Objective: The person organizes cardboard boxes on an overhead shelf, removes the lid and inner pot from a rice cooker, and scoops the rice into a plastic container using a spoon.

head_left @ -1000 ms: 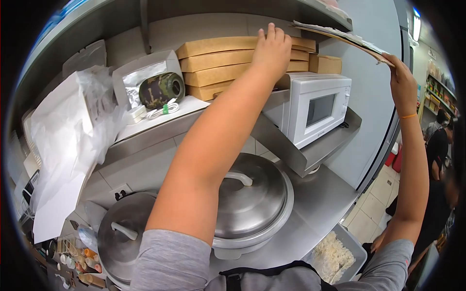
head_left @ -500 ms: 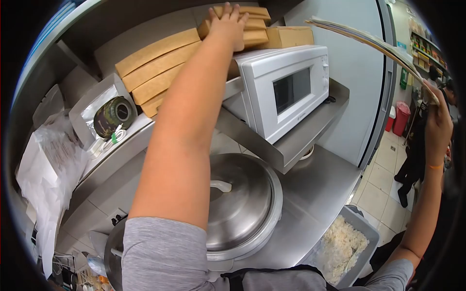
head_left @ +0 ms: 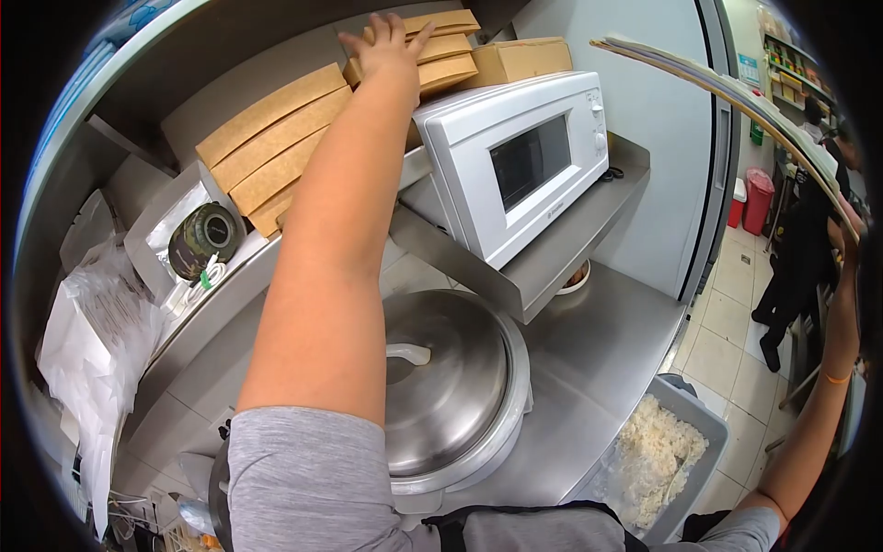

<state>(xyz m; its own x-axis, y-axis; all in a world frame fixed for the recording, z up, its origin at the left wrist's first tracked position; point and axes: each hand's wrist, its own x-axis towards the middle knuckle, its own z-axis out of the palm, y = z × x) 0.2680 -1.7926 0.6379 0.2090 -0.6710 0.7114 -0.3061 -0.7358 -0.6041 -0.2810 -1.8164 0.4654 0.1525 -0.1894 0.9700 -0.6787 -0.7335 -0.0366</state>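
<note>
My left hand [head_left: 390, 64] is raised to the top shelf, its fingers spread over a stack of brown cardboard boxes [head_left: 448, 48] beside the microwave. Nothing shows in its grasp. A second pile of brown boxes [head_left: 276, 131] stands to the left of my forearm. Out at the right edge, my right hand [head_left: 846, 241] grips a thin, flat stack of sheets [head_left: 727, 89], seen nearly edge-on. They look like cardboard or paper; which one I cannot tell. Part of that hand is dim and cut off by the lens border.
A white microwave [head_left: 515, 175] sits on a steel shelf, with a large lidded pot [head_left: 451, 386] below. A grey tub of rice [head_left: 708, 414] stands low at right. A camouflage-patterned speaker [head_left: 204, 241] and plastic bags [head_left: 101, 336] are at left. A person in black [head_left: 798, 248] stands behind.
My right hand has moved outward and lower with the flat stack. My left hand stays at the boxes, its fingers now further left on them. The view has shifted slightly.
</note>
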